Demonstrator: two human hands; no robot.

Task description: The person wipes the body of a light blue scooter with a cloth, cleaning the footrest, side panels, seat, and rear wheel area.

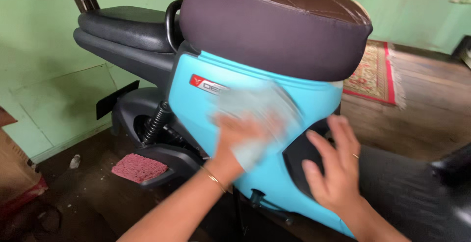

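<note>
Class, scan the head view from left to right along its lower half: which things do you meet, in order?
Pink foot pad → left hand pressing a pale cloth on the blue scooter panel → right hand on the black trim → patterned rug, farther back.

Pale cloth (257, 119) pressed flat against turquoise side panel (274, 173) of scooter.

Blurred, crumpled, light blue-grey, spread under the left hand (240, 139) just below the dark brown seat (274, 24). Glossy and upright, curving down toward a black inset (299, 156), with a small red and silver badge near its upper left corner, the right hand (333, 168) resting open on the inset's edge.
</note>
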